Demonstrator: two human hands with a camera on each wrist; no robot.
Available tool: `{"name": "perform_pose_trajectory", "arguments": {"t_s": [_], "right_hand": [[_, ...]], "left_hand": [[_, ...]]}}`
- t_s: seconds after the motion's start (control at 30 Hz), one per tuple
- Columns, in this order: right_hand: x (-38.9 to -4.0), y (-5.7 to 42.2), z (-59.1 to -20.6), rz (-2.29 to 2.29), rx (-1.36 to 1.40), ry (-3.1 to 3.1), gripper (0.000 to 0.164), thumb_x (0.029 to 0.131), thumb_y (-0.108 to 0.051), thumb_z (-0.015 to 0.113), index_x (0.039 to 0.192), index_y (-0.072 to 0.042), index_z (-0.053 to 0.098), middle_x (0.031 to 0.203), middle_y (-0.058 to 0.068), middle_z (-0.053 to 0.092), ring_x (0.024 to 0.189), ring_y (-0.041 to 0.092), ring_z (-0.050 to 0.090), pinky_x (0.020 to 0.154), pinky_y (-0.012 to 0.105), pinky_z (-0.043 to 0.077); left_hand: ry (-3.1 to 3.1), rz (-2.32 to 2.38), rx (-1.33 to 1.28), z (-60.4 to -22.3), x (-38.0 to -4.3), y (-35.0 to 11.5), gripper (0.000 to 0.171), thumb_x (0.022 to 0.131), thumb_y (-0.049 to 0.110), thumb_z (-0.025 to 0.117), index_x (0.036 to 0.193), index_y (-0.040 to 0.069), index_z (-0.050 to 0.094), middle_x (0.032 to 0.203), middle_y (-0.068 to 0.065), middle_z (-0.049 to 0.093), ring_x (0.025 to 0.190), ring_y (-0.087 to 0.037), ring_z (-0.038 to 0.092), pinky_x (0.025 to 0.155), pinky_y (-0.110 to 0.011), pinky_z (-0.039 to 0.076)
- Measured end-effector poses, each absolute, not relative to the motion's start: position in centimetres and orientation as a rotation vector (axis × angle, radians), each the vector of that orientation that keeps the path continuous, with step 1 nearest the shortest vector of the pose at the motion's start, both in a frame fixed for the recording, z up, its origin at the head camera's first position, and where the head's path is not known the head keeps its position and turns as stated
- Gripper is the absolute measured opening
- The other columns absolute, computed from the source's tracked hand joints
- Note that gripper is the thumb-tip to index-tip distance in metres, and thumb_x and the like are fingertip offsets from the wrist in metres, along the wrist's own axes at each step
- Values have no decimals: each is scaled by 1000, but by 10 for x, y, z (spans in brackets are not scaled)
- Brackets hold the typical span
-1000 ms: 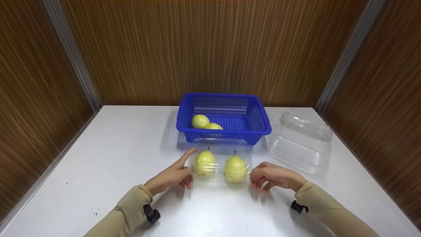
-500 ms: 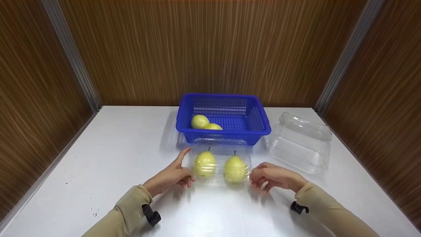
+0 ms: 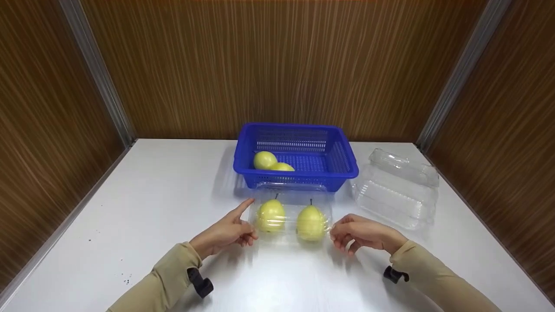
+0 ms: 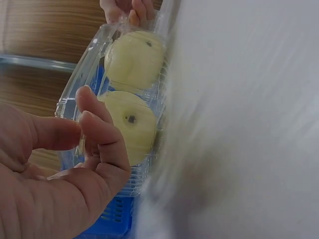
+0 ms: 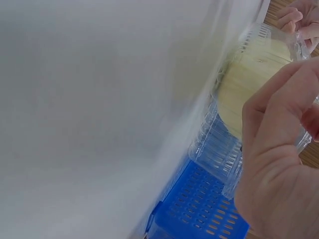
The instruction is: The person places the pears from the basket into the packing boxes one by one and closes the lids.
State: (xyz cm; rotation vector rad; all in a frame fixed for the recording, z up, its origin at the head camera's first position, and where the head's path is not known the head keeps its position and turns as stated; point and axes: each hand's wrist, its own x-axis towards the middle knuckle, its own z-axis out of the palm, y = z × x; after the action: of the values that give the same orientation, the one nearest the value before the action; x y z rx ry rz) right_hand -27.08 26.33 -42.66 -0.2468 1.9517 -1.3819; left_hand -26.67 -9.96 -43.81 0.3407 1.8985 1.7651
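Observation:
A clear plastic clamshell box [image 3: 290,199] lies in front of the blue basket, its lid down over two yellow pears [image 3: 271,215] with dark stems. At its left front corner, my left hand [image 3: 225,232] pinches the rim between thumb and curled fingers, while the index finger stretches along the left side. My right hand [image 3: 363,233] pinches the right front corner, its other fingers loosely bent. In the left wrist view, the fingers partly cover the nearer pear [image 4: 130,119]. The right wrist view shows a pear [image 5: 244,87] partly behind my right hand.
The blue plastic basket [image 3: 299,174] stands behind the box and holds two more yellow pears [image 3: 265,160]. To the right, another clear clamshell box [image 3: 394,190] stands with its lid raised. Wood-grain panels [image 3: 277,69] enclose the white table [image 3: 173,186] at back and sides.
The left index finger has swung out from the box's left side and come partly back. Its curled fingers have shifted slightly right. The right hand and the box keep their places.

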Motion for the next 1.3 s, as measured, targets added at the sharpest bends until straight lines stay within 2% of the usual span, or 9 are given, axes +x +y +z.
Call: {"name": "perform_pose_trajectory", "arguments": {"t_s": [0.3,0.47,0.57,0.63,0.73,0.83,0.97,1.13,1.3], "right_hand": [[-271,262,-425,-1366,-252,1948,15,91,-19,60,83,-7,64,70,0,64,58,8,57,47,20,49],[-272,261,-424,-1336,-252,1961,16,91,-20,59,84,-8,63,72,0,63,62,9,57,49,22,50],[-273,258,-424,-1328,-253,1964,16,92,-21,58,83,-8,63,73,0,63,63,9,58,50,22,51],[-273,256,-424,-1326,-253,1965,17,92,-22,58,83,-9,63,72,0,63,64,9,58,50,23,51],[-274,253,-425,-1317,-247,1985,18,92,-23,59,82,-9,63,72,0,63,64,10,59,50,23,51],[-275,251,-426,-1312,-240,2022,19,91,-24,58,81,-9,63,71,1,63,64,11,60,51,24,51],[-273,248,-425,-1310,-271,2090,26,93,-27,59,84,-3,64,72,3,64,66,13,62,55,28,55],[-270,245,-423,-1291,-347,2257,41,96,-34,60,92,6,63,76,6,66,70,16,63,62,33,58],[-271,245,-423,-1272,-389,2451,39,97,-32,60,92,6,63,73,7,65,68,17,62,61,36,57]], "left_hand": [[2038,1683,214,-435,-273,-98,80,88,8,49,157,25,11,78,-7,65,65,-16,63,56,-25,46],[2331,1557,175,-432,-280,-93,64,98,40,48,154,20,25,83,-9,64,64,-22,62,62,-29,46],[2500,1463,185,-433,-284,-88,77,94,60,51,154,18,27,111,-16,66,84,-26,66,84,-40,50],[2543,1441,182,-434,-288,-85,83,90,66,52,153,18,28,133,-18,58,103,-31,64,98,-49,46],[2544,1447,163,-434,-291,-84,85,88,65,56,152,18,30,147,-18,48,115,-31,59,104,-54,42],[2515,1473,146,-434,-293,-86,82,87,61,61,149,15,34,118,-16,64,89,-24,64,80,-41,53],[2453,1535,136,-433,-292,-90,78,88,55,65,147,12,37,77,-8,60,56,-16,54,51,-28,46],[2406,1621,112,-433,-291,-97,80,88,50,67,150,12,33,80,-10,59,53,-18,58,52,-32,53],[2420,1629,93,-433,-291,-106,79,90,48,65,151,11,32,87,-13,58,55,-19,60,55,-34,55]]}}
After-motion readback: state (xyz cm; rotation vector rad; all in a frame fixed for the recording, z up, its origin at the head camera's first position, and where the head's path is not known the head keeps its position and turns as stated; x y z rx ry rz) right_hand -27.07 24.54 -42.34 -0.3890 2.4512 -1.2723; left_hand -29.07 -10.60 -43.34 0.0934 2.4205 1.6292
